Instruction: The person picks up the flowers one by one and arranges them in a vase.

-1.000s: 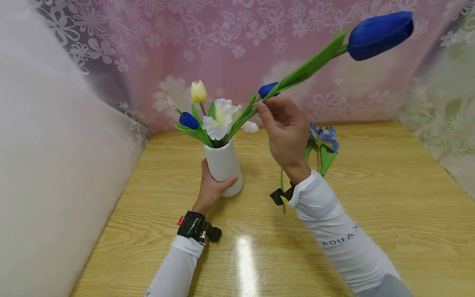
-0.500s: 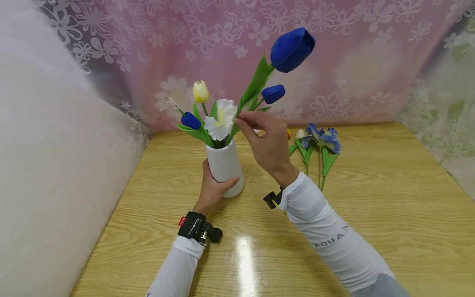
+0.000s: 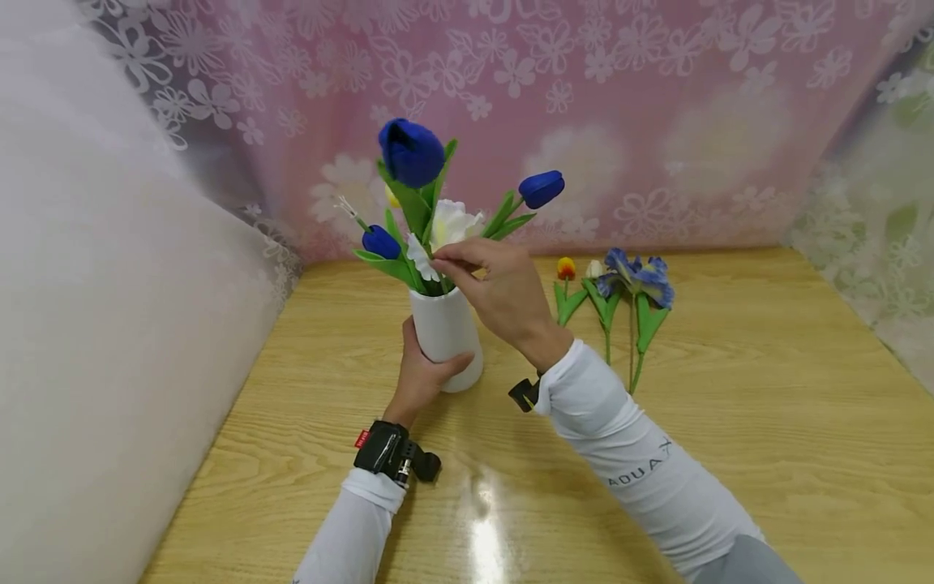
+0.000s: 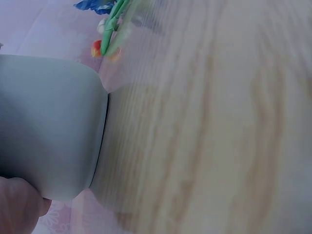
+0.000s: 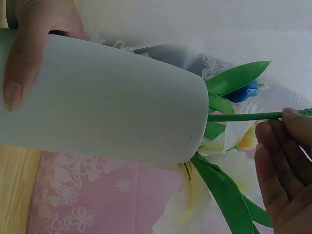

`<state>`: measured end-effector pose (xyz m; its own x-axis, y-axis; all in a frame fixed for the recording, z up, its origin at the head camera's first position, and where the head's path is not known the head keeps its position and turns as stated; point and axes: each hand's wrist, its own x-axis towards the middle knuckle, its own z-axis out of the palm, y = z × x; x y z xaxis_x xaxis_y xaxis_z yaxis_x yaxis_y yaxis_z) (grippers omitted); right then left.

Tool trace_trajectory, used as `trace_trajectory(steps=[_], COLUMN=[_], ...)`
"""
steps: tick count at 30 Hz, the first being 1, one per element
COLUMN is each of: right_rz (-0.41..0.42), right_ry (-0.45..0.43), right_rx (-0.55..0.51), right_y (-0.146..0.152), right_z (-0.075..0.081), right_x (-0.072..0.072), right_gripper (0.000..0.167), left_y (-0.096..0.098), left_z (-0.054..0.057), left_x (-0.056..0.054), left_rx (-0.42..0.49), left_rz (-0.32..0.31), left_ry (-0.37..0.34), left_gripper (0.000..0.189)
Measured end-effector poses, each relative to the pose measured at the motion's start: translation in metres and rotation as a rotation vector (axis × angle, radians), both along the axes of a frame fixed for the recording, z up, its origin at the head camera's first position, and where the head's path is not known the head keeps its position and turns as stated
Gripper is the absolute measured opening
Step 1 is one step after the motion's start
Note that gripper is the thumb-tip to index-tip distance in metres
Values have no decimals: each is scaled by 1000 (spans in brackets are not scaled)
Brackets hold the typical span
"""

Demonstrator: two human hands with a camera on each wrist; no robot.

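My left hand (image 3: 423, 369) grips the lower part of a white vase (image 3: 447, 334), thumb across its front. Between thumb and fingertips, my right hand (image 3: 511, 288) pinches the green stem of a large blue tulip (image 3: 413, 154) just above the rim. In the right wrist view that stem (image 5: 243, 117) runs into the vase mouth. Around it in the vase stand a white ruffled flower (image 3: 456, 223), a small blue tulip (image 3: 381, 242) at the left and another blue tulip (image 3: 542, 189) leaning right. A pale yellow tulip (image 3: 392, 197) is mostly hidden behind the large bloom.
On the wooden table (image 3: 730, 405) right of the vase lie an orange-red tulip (image 3: 566, 268), a white tulip (image 3: 594, 269) and a blue-purple iris (image 3: 638, 278). A pink floral curtain (image 3: 620, 146) hangs behind, and a white cloth (image 3: 146, 324) borders the left side.
My right hand has moved left and down with the large blue tulip, which has swung from far right to upright over the vase. My left hand stays on the vase.
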<state>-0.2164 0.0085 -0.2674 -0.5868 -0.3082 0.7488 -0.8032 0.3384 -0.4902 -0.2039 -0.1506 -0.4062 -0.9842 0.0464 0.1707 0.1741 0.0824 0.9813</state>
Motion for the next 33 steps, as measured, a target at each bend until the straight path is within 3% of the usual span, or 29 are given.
trace_trajectory(steps=[5, 9, 21, 28, 33], right_rz=[-75, -103, -88, -55, -37], right_ry=[-44, -113, -215, -210, -177], right_rx=[110, 137, 81, 10, -60], right_y=[-5, -7, 2, 11, 19], right_z=[-1, -4, -18, -31, -38], right_x=[-1, -2, -4, -3, -2], right_gripper=[15, 16, 14, 12, 11], left_y=[1, 2, 2, 2, 0], left_z=[-1, -2, -6, -7, -22], left_x=[1, 1, -3, -3, -12], left_rx=[-9, -21, -11, -11, -16], left_rz=[-11, -15, -10, -7, 23], left_ry=[4, 28, 153, 135, 154], left_gripper=[91, 90, 87, 88, 89])
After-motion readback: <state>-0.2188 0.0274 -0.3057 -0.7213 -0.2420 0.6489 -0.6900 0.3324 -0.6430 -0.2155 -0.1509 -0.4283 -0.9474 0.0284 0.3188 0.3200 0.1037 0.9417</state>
